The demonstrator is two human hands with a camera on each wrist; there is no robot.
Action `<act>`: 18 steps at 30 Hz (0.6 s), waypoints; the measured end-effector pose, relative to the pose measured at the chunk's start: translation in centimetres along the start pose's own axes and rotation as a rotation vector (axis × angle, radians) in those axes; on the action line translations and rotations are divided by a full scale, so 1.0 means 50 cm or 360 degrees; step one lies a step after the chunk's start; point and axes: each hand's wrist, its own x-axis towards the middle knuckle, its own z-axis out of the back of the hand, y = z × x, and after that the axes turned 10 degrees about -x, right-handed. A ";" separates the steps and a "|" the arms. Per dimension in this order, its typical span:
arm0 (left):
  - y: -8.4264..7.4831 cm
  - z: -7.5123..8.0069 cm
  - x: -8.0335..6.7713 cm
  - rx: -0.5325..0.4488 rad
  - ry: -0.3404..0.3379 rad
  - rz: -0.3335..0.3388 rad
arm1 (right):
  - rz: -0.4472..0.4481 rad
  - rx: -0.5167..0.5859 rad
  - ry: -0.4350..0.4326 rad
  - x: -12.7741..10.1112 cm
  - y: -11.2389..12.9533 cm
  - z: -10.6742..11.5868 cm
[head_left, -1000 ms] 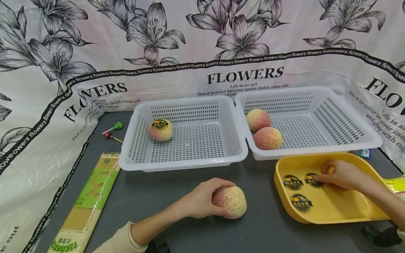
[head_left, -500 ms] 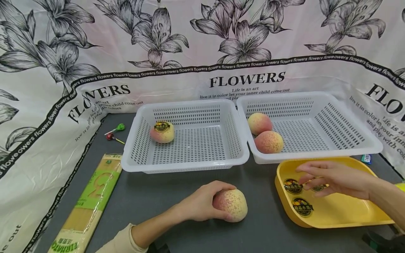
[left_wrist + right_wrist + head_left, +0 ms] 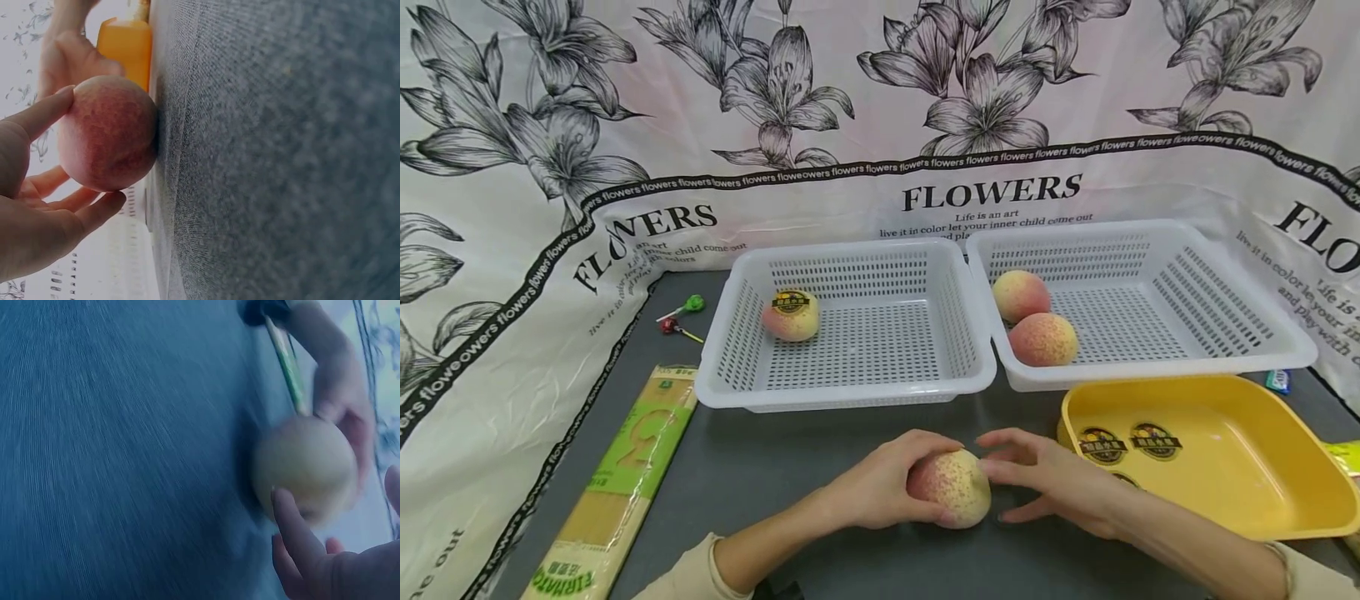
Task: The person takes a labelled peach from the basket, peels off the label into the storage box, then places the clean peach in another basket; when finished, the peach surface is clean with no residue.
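While left grip [image 3: 880,487] clasps peach [image 3: 951,487] | right grip [image 3: 1052,483] slack beside | yellow tray [image 3: 1225,500], white baskets [image 3: 850,392] near

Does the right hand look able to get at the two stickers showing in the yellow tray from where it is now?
Probably yes: the right hand lies beside the yellow tray, and the stickers sit uncovered near its low rim.

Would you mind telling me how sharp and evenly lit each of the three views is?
Head view: sharp, evenly lit, soft shadows under the peach. Left wrist view: dim, fruit crisp, mat grainy. Right wrist view: blue-tinted and motion-blurred, right hand and peach smeared.
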 end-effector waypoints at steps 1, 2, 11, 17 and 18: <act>0.000 0.000 -0.002 0.0008 -0.0005 -0.0003 | 0.0012 0.0002 0.0015 0.007 -0.003 -0.010; -0.001 0.001 -0.004 0.0011 -0.0007 -0.0004 | 0.0031 0.0008 0.0033 0.014 -0.007 -0.020; -0.046 0.088 -0.046 -0.0331 -0.0095 -0.0134 | 0.0132 0.0003 0.0044 0.041 -0.019 -0.057; -0.062 0.216 -0.100 -0.0468 -0.0745 -0.0322 | 0.0131 0.0016 0.0020 0.044 -0.023 -0.057; -0.059 0.235 -0.111 -0.0432 -0.0892 -0.0305 | 0.0129 0.0014 0.0018 0.045 -0.023 -0.057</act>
